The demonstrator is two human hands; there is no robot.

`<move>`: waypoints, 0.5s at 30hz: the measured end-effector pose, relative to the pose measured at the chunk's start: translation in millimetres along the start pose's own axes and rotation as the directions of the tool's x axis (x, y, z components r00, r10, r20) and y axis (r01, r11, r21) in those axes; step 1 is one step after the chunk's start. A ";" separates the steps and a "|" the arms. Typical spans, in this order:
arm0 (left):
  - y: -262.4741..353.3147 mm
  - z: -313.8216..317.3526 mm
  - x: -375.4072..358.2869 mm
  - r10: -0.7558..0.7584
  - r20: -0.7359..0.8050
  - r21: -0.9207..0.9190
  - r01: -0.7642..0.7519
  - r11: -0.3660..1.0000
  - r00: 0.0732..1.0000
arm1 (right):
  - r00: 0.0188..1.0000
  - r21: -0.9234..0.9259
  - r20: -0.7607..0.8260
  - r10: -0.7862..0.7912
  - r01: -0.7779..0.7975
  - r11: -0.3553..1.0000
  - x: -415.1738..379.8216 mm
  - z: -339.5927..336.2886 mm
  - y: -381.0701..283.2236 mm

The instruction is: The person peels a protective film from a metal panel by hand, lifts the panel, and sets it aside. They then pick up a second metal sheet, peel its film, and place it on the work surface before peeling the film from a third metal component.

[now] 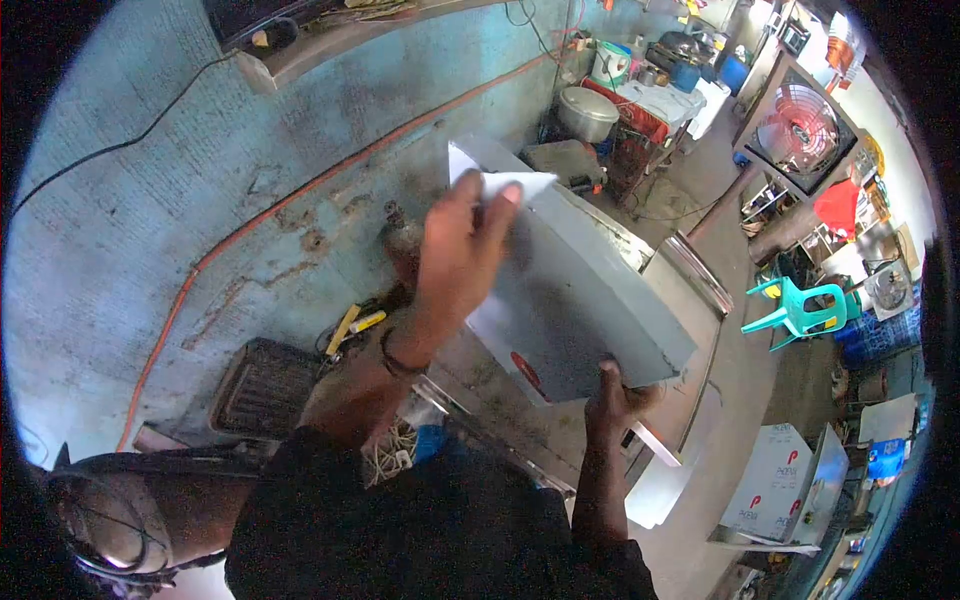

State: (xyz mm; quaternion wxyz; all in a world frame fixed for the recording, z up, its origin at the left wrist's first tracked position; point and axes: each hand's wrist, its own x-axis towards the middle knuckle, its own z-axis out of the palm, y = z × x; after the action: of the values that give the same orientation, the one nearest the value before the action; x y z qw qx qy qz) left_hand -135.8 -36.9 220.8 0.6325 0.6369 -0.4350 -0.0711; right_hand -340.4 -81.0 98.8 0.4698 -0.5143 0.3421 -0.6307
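A grey metal panel with folded edges [600, 290] is held up at a slant above a workbench [540, 430]. My left hand [462, 235] is at its upper left end, with a white sheet [520, 183] pinched between thumb and fingers. At the lower right corner, my right hand [615, 400] grips the panel's edge, thumb on the near face and the other fingers partly hidden. A red oval mark [525, 370] shows low on the panel.
A blue wall [280, 150] with an orange pipe [240, 232] runs along the left. Right of the bench are a green plastic chair [805, 308], a fan [800, 130] and a white box [770, 480]. A pot [587, 112] stands behind.
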 end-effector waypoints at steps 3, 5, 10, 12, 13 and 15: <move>2.2 6.7 -8.8 0.067 0.073 -0.019 -0.066 0.998 0.995 | 0.998 0.004 -0.038 -0.055 0.055 0.998 1.1 0.6 12.6; -0.1 8.9 -14.9 0.046 0.088 -0.024 -0.044 0.999 0.995 | 0.988 -0.037 0.035 -0.151 0.152 0.988 5.9 -6.1 14.4; 1.6 14.6 -12.9 -0.011 0.071 -0.050 0.014 0.999 0.997 | 0.997 -0.092 0.063 -0.046 0.051 0.994 5.6 0.1 4.1; 8.1 20.0 -24.4 0.087 0.121 -0.080 -0.077 0.994 0.989 | 0.997 -0.098 0.021 -0.069 0.070 0.993 7.0 0.5 10.1; 10.0 16.6 -22.0 -0.012 0.186 -0.017 0.015 1.000 0.982 | 0.996 -0.120 0.015 -0.083 0.085 0.989 7.6 -1.9 13.7; 12.8 10.1 -8.1 -0.133 0.146 -0.018 0.137 0.990 0.980 | 0.996 -0.147 0.004 -0.089 0.089 0.985 3.4 -9.9 21.8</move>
State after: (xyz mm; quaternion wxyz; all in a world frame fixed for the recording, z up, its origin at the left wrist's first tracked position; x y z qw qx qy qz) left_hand -153.1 -37.0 226.3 0.6019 0.6494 -0.4343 -0.1657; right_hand -344.8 -91.8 77.6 0.4014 -0.5614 0.3651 -0.6249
